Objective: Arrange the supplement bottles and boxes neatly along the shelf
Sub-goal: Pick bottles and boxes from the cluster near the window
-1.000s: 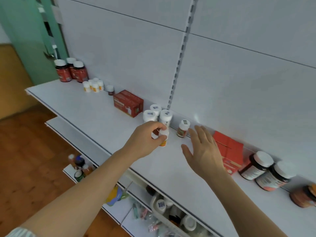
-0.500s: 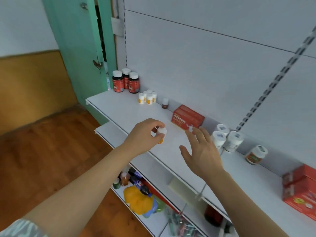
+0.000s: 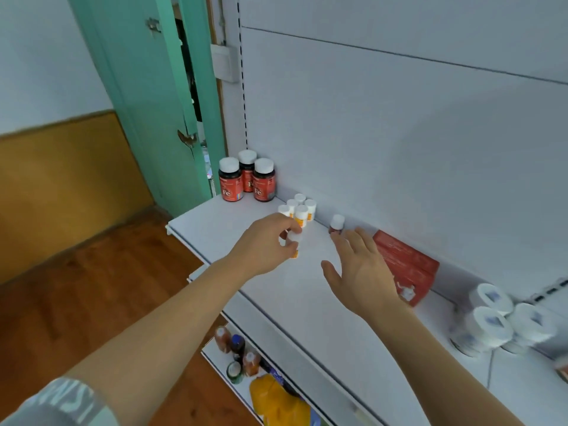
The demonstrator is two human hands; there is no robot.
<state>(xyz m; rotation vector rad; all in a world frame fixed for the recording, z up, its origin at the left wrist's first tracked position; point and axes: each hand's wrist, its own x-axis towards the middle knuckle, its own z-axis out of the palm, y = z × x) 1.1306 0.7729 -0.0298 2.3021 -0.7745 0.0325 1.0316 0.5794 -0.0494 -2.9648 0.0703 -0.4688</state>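
small white-capped bottle [image 3: 294, 245], orange label; upright

On the shelf [image 3: 261, 305], three jars [image 3: 246, 179] stood at the far left against the back panel [image 3: 399, 149]. Right of them clustered small bottles [image 3: 299, 209], then a lone vial [image 3: 337, 224], a box [image 3: 408, 265] and three tubs [image 3: 498, 321].

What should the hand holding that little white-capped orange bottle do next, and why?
Probably set the small white-capped orange bottle, pinched in the left hand, down beside the cluster of matching small white-capped orange bottles just behind it on the white shelf; like goes with like.
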